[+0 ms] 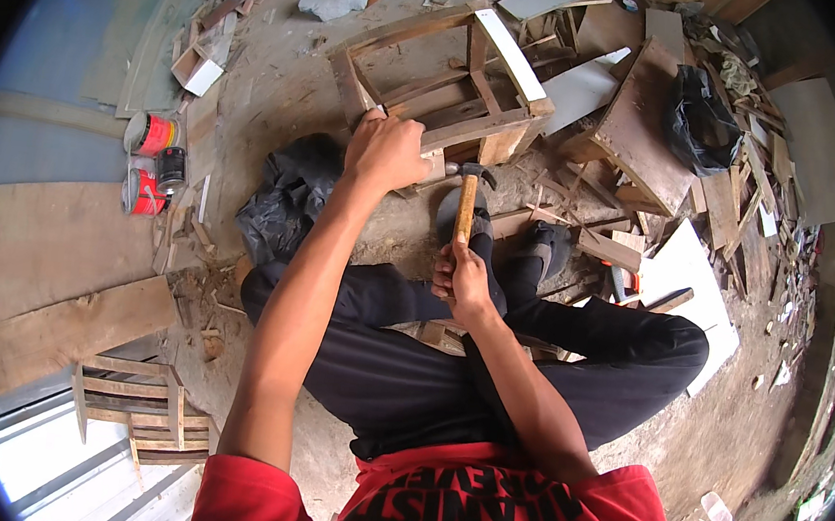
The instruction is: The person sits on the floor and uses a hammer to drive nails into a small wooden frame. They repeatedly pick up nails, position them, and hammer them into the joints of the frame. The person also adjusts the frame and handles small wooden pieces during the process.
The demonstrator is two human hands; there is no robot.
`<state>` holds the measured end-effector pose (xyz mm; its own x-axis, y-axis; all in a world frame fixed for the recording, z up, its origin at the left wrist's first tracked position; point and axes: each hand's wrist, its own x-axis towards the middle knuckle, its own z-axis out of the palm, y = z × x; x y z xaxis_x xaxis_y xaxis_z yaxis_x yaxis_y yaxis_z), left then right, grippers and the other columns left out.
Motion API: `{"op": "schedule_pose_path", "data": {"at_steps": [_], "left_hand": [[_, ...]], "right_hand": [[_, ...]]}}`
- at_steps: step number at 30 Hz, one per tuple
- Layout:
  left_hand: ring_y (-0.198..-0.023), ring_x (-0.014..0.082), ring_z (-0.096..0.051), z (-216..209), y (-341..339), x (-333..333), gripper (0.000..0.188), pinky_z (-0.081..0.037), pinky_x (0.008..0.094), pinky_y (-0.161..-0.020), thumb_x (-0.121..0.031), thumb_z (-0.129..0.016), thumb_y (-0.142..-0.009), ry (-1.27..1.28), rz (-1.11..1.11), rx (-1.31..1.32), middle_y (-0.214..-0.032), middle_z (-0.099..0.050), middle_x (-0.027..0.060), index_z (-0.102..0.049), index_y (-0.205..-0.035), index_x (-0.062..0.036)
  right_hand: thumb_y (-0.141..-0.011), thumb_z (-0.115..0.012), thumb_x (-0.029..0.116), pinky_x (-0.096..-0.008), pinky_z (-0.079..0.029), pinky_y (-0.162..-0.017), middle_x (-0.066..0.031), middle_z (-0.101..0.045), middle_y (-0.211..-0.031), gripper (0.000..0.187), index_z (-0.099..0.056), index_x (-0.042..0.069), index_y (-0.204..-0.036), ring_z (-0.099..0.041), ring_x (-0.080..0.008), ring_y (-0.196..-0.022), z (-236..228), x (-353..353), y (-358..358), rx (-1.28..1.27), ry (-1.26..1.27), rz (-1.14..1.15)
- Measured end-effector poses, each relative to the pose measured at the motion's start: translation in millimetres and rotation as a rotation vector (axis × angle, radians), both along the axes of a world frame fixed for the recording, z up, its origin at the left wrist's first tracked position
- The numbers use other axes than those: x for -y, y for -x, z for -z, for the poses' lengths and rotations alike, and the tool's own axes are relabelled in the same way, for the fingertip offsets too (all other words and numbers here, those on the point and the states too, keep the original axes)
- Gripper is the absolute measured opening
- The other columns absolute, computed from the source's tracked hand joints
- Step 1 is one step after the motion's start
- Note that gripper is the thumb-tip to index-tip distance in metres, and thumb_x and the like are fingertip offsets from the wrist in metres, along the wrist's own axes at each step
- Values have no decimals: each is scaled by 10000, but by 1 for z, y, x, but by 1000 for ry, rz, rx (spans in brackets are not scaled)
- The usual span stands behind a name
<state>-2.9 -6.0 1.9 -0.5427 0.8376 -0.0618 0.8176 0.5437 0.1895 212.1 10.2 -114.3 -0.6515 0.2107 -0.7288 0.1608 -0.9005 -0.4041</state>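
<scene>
Clock centred on the right hand (463,277), 12 at top of view. Right hand: fingers wrapped round the hammer (467,210) handle, head toward 12, close to the frame (480,129); contact not resolvable. Left hand (385,152) at 11: curled tight over the frame's near-left corner; cannot tell whether it also pinches something small. Risk, judged: a stray blow could catch the left hand, given its closeness to the head; loose bracing could let the frame skid on the floor. Frame, at 12: open, box-like, bare brown wood, scuffed, white strip along the right end, lying slightly askew. Outward: black bag (287,203) at 10, cans (147,192) at 9, white board (703,298) at 3.
</scene>
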Motion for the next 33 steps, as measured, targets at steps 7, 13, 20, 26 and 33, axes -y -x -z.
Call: {"op": "schedule_pose_path", "data": {"at_steps": [7, 13, 20, 26, 33], "left_hand": [[-887, 367, -693, -1, 0, 1, 404, -460, 398, -965, -308, -788, -669, 20, -15, 11, -857, -715, 237, -736, -898, 20], [-888, 371, -693, 0, 1, 1, 404, -461, 403, -966, -314, -793, -667, 11, -12, 9, -861, -717, 236, -736, -894, 15], [-906, 371, -691, -1, 0, 3, 426, -462, 403, -965, -334, -802, -678, 18, 0, -7, -882, -719, 236, -733, -915, 13], [-920, 366, -694, 2, -1, 2, 439, -463, 407, -963, -333, -800, -684, -7, -8, 6, -902, -720, 240, -737, -947, 13], [-893, 363, -697, -1, 0, 2, 417, -464, 409, -958, -328, -795, -687, 9, 1, -15, -862, -717, 236, -732, -900, 25]], "right_hand": [[-1053, -446, 501, -285, -339, -470, 27, -363, -679, 424, -443, 102, -910, -334, -94, -511, 1, 2, 1, 12, -19, 2], [-1053, -445, 503, -284, -328, -458, 28, -366, -679, 422, -438, 106, -909, -320, -93, -505, 1, 6, 1, 40, -67, 16], [-1027, -493, 531, -277, -298, -453, 36, -345, -663, 417, -460, 127, -927, -317, -89, -486, -26, 14, -13, -22, -34, 95], [-1048, -466, 500, -263, -303, -458, 20, -348, -684, 364, -447, 143, -977, -329, -95, -507, -76, 35, -7, -120, -31, 270], [-1042, -435, 542, -266, -313, -434, 22, -355, -663, 431, -436, 125, -937, -343, -96, -483, -82, 52, 3, -157, -76, 175]]}}
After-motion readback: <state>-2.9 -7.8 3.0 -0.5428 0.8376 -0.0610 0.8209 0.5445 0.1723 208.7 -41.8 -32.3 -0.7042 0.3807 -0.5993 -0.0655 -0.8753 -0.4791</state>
